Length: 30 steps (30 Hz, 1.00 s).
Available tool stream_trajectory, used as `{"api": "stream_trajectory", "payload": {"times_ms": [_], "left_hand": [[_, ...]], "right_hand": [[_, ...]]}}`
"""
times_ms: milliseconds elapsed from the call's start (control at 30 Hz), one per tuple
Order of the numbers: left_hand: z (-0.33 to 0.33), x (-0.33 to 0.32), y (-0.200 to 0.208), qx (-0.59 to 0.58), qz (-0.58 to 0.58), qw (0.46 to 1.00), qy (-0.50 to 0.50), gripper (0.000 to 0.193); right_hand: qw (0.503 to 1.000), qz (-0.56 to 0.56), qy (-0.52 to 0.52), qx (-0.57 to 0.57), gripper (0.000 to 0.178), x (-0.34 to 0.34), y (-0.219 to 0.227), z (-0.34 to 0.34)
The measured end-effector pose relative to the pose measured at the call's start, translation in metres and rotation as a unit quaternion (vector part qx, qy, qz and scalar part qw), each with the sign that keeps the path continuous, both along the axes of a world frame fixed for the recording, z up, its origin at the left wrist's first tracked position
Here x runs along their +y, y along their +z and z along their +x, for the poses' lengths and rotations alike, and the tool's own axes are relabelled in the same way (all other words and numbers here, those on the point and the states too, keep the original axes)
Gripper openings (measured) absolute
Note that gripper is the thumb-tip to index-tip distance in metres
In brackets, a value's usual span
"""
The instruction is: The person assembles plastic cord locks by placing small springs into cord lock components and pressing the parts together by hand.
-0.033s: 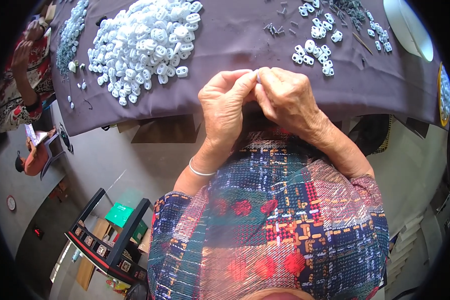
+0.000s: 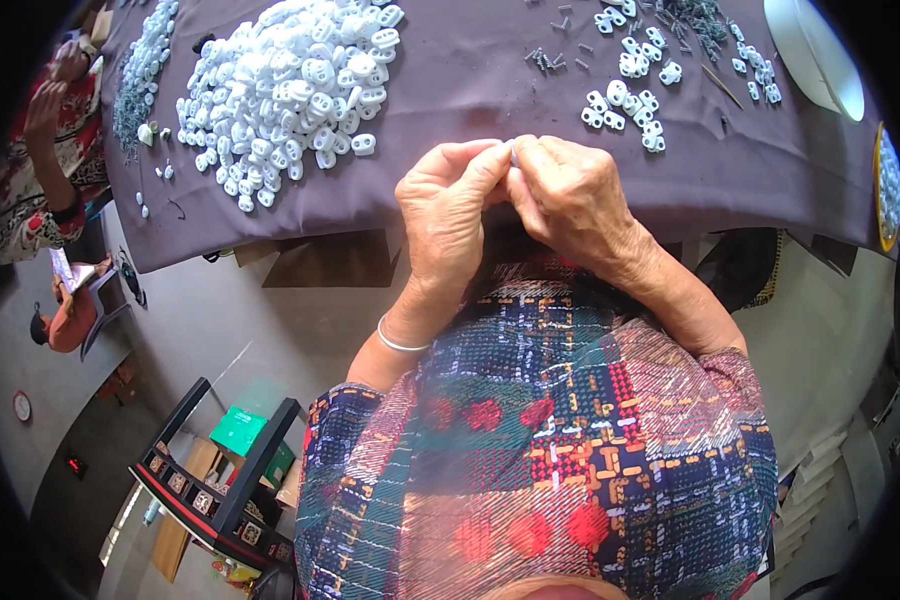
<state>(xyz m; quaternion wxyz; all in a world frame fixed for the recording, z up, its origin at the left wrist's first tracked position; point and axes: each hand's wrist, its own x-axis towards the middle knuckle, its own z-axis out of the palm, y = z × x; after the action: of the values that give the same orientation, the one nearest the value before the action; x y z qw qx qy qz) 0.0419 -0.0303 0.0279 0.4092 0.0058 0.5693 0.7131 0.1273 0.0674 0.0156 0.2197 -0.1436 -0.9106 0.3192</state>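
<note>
My left hand (image 2: pixel 448 205) and my right hand (image 2: pixel 570 190) meet in front of me at the near edge of the cloth-covered table. The thumbs and fingers of both are pinched together around a small white plastic piece (image 2: pixel 513 154). Only a sliver of it shows between the fingertips, so its form is hidden. Left of the hands lies a big heap of white plastic cord-lock pieces (image 2: pixel 290 95), each with holes. To the right, small groups of white two-holed cord locks (image 2: pixel 625 108) rest on the cloth. Tiny metal springs (image 2: pixel 545 60) are scattered beyond them.
A darker pile of springs (image 2: pixel 700 25) lies at the far right, beside a thin stick (image 2: pixel 722 86). A white basin (image 2: pixel 820 60) and a yellow-rimmed container (image 2: pixel 885 190) of pieces stand at the right edge. Another person (image 2: pixel 45 140) is at the table's left.
</note>
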Motion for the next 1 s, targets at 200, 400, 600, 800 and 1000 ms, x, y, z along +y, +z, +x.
{"api": "stream_trajectory", "payload": {"times_ms": [200, 400, 600, 800, 1000], "left_hand": [[0.000, -0.001, -0.002, 0.023, 0.022, 0.999, -0.018, 0.009], [-0.020, -0.005, 0.015, 0.151, -0.014, 0.988, -0.027, 0.010], [-0.076, -0.001, 0.018, 0.476, -0.079, 0.876, 0.012, 0.013], [-0.114, 0.011, 0.020, 0.623, -0.166, 0.762, -0.055, 0.013], [-0.121, 0.016, 0.012, 0.782, -0.230, 0.572, -0.086, 0.009]], "right_hand": [[1.000, 0.006, 0.005, -0.008, 0.011, -0.002, -0.002, 0.002], [0.998, 0.014, -0.022, 0.063, 0.022, 0.033, 0.012, 0.017], [0.979, 0.102, -0.174, 0.042, 0.012, 0.090, 0.005, 0.029], [0.983, 0.120, -0.134, 0.024, 0.008, 0.092, 0.005, 0.009], [0.975, 0.130, -0.181, -0.008, 0.011, 0.113, 0.001, 0.016]]}}
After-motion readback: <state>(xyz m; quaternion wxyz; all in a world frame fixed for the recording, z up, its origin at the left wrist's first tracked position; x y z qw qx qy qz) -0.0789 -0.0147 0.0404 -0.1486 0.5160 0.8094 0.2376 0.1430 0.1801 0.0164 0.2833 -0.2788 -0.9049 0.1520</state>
